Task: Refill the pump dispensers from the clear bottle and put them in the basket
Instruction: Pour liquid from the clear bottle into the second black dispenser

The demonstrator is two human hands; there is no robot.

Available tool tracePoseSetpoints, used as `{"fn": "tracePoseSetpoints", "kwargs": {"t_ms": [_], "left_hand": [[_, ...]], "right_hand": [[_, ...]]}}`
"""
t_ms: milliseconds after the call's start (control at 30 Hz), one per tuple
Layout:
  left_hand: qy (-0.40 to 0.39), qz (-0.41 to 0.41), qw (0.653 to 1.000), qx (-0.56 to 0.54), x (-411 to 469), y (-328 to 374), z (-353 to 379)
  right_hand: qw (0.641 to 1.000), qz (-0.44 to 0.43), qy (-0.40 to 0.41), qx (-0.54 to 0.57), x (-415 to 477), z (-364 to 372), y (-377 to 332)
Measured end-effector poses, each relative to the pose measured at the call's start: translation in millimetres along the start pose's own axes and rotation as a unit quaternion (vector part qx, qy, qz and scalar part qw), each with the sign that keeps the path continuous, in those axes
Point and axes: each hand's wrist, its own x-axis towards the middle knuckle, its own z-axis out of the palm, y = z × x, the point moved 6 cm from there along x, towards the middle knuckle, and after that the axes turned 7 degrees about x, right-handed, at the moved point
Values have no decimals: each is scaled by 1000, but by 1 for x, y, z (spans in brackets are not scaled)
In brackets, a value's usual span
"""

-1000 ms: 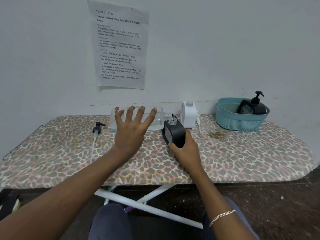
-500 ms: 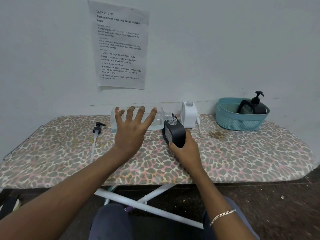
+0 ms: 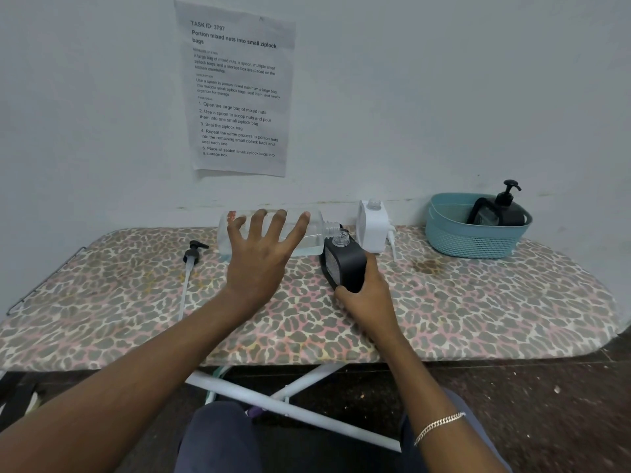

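While the bottle (image 3: pixel 309 238) lies level above the far side of the board (image 3: pixel 478 312), its open mouth sits right at the bare neck of the black dispenser (image 3: pixel 345 264), and a shallow layer of clear liquid rests along its lower side. The left hand (image 3: pixel 261 257) is spread over the bottle's near side with its fingers (image 3: pixel 261 221) straight and splayed; whether a thumb hooks round it cannot be told. The right hand (image 3: pixel 367 298) grips the black dispenser low down, fingers curled round its base, holding it tilted toward the bottle. Just behind stands the white dispenser (image 3: pixel 372 230), upright and uncapped, with a white pump (image 3: pixel 392 245) leaning beside it. A black pump (image 3: pixel 191 259) with a long tube lies flat on the board to the left, apart from the hands. At the right end of the board, by the wall, the basket (image 3: pixel 454 237) holds a third dispenser (image 3: pixel 498 213), black, pump fitted. A printed sheet (image 3: pixel 239 90) hangs on the wall above.
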Motion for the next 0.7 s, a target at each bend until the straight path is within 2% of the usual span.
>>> {"fn": "tracePoseSetpoints", "kwargs": {"t_ms": [700], "left_hand": [[0, 3, 1000, 0, 1, 0, 0]], "right_hand": [[1000, 4, 2, 3, 1, 1, 3]]}}
